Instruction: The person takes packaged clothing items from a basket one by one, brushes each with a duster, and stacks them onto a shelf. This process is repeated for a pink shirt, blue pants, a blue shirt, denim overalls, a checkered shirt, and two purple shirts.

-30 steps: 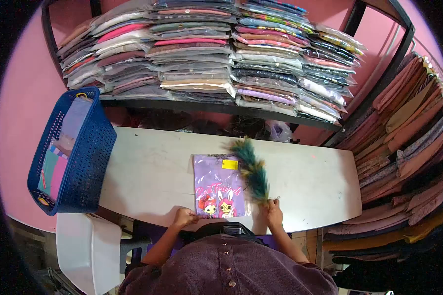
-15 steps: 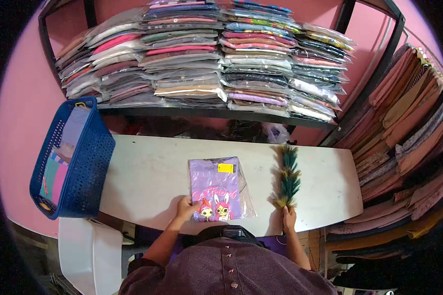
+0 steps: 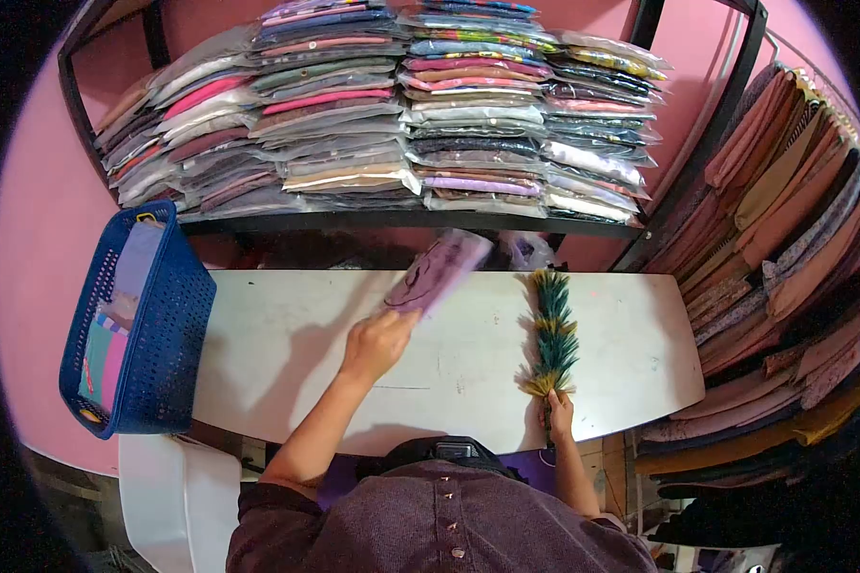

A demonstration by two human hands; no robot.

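Note:
My left hand (image 3: 377, 344) grips a bagged purple shirt (image 3: 440, 272) by its near edge. The package is lifted off the white table (image 3: 306, 382) and tilted, blurred by motion, with its dark-marked side toward me. My right hand (image 3: 559, 415) is closed round the handle of a feather duster (image 3: 554, 329) with dark green and yellowish tufts. The duster lies along the right part of the table, tufts pointing away from me.
On the left, a blue plastic basket (image 3: 177, 334) holds folded clothes, above a white bin (image 3: 187, 487). Behind the table, a black-framed shelf (image 3: 354, 222) carries tall stacks of bagged garments (image 3: 339, 134). Clothes (image 3: 764, 239) hang on a rack at right.
The purple package has risen from flat on the table, and its printed front no longer faces me. My left hand moved up with it. The right hand still holds the duster.

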